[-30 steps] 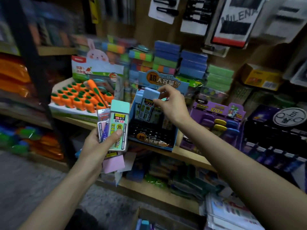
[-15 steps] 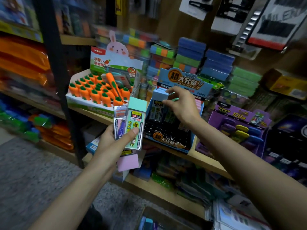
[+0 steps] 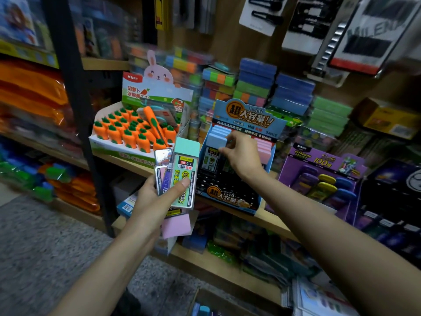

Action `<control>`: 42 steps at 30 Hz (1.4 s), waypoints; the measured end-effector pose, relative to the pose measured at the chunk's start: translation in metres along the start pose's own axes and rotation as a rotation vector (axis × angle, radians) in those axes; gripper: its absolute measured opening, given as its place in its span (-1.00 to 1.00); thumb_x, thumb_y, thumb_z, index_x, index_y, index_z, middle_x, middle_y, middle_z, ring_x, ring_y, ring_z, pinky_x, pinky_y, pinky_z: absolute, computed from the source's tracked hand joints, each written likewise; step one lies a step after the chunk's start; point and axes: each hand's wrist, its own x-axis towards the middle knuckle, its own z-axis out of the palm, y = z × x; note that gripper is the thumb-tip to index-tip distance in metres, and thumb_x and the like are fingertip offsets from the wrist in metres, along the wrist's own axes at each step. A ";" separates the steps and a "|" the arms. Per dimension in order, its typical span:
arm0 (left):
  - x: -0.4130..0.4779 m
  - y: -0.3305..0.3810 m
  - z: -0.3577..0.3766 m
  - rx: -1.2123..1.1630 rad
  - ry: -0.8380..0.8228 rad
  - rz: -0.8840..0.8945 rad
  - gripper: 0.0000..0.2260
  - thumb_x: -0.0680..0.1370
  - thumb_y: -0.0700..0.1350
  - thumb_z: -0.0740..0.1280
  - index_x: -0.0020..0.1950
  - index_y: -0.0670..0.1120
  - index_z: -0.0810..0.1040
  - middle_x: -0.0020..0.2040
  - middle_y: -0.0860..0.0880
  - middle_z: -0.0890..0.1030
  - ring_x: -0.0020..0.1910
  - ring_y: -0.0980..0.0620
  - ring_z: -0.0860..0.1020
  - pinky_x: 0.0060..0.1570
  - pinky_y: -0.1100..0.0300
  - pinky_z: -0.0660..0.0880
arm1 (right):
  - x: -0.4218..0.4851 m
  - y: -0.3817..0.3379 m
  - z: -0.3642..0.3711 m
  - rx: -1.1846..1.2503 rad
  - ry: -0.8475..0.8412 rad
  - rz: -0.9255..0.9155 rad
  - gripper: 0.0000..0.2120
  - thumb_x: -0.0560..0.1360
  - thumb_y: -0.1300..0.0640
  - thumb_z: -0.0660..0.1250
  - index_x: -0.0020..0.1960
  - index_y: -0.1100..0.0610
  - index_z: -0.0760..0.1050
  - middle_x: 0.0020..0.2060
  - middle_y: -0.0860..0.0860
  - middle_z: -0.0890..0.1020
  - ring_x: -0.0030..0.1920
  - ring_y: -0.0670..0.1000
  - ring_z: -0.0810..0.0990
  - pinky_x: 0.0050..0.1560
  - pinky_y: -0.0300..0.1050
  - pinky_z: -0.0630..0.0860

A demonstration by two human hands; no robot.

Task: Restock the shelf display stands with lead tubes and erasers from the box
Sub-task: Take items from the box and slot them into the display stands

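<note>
My left hand [image 3: 152, 201] grips a fan of lead tubes; the front one [image 3: 183, 172] has a mint-green cap, with a pink-capped one below. My right hand [image 3: 241, 153] reaches into the blue lead-tube display stand [image 3: 237, 199] on the shelf. Its fingers pinch the light-blue cap of a lead tube [image 3: 217, 140] standing in the stand's back-left row. Pink-capped tubes [image 3: 264, 144] fill the row to the right. The stand's black front slots look unfilled.
A carrot eraser display [image 3: 132, 133] with a rabbit header stands left of the stand. A purple lead display [image 3: 319, 179] sits to the right. Stacked sticky-note packs [image 3: 255, 87] stand behind. A black shelf post [image 3: 75, 110] rises at left. The box's edge [image 3: 205, 302] shows at the bottom.
The view shifted, so the shelf now sits further right and closer. My right hand lowered the light-blue-capped tube into the stand's back row. My left hand kept its grip.
</note>
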 end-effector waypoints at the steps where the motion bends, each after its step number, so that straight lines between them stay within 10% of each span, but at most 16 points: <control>1: -0.001 0.000 0.001 -0.001 0.001 0.000 -0.57 0.24 0.04 0.47 0.08 -0.01 0.56 -0.10 0.02 0.70 -0.23 0.08 0.67 -0.41 0.26 0.53 | -0.001 0.000 0.001 0.016 0.006 0.011 -0.82 0.46 0.23 0.41 -0.01 0.20 0.44 -0.25 0.03 0.53 -0.15 0.06 0.53 -0.22 -0.15 0.46; 8: -0.006 0.001 0.009 -0.005 -0.031 0.002 -0.54 0.22 0.05 0.48 0.09 -0.02 0.57 -0.08 0.01 0.70 -0.21 0.07 0.67 -0.39 0.23 0.53 | -0.025 -0.013 -0.013 0.000 0.060 0.004 -0.79 0.54 0.05 0.29 0.06 0.16 0.37 -0.23 0.09 0.59 -0.20 0.11 0.59 -0.26 -0.02 0.50; 11: -0.005 -0.002 0.013 -0.015 -0.045 -0.017 -0.57 0.22 0.00 0.50 0.06 -0.04 0.58 -0.11 -0.02 0.71 -0.22 0.05 0.67 -0.38 0.24 0.55 | -0.049 -0.025 -0.024 0.437 -0.090 0.116 -0.72 0.56 -0.07 0.24 -0.05 0.17 0.47 -0.25 0.09 0.64 -0.28 0.01 0.64 -0.28 -0.06 0.58; 16: -0.004 -0.008 0.021 -0.032 -0.067 -0.042 -0.52 0.17 0.03 0.51 0.05 -0.07 0.59 -0.13 -0.03 0.71 -0.25 0.05 0.68 -0.39 0.26 0.54 | -0.064 -0.031 -0.035 0.713 -0.321 0.309 -0.81 0.52 0.22 0.33 0.08 0.27 0.43 -0.22 0.10 0.61 -0.31 -0.04 0.57 -0.35 -0.24 0.52; 22: 0.001 -0.009 0.021 -0.130 -0.017 -0.063 -0.60 0.31 0.11 0.41 0.02 -0.11 0.53 -0.25 -0.09 0.69 -0.36 0.03 0.65 -0.45 0.21 0.54 | -0.048 -0.015 -0.063 0.892 -0.114 0.414 -0.88 0.49 0.30 0.34 -0.04 0.20 0.40 -0.12 0.21 0.60 -0.36 -0.01 0.56 -0.36 -0.24 0.50; 32: 0.002 -0.005 0.017 -0.049 0.021 0.027 -0.71 0.41 0.06 0.37 0.04 -0.07 0.53 -0.26 -0.01 0.69 -0.32 0.09 0.66 -0.48 0.26 0.51 | -0.024 0.004 -0.068 0.143 0.119 -0.040 -0.84 0.45 0.21 0.42 -0.05 0.16 0.46 -0.21 0.03 0.58 -0.12 0.10 0.61 -0.06 0.07 0.58; 42: -0.001 -0.003 0.020 -0.043 0.005 0.036 -0.74 0.41 0.02 0.38 0.02 -0.08 0.54 -0.29 -0.02 0.68 -0.37 0.09 0.64 -0.48 0.28 0.52 | -0.021 0.008 -0.049 0.026 0.064 -0.122 -0.83 0.46 0.21 0.41 0.01 0.20 0.48 -0.14 0.09 0.60 -0.20 0.07 0.56 -0.17 -0.07 0.52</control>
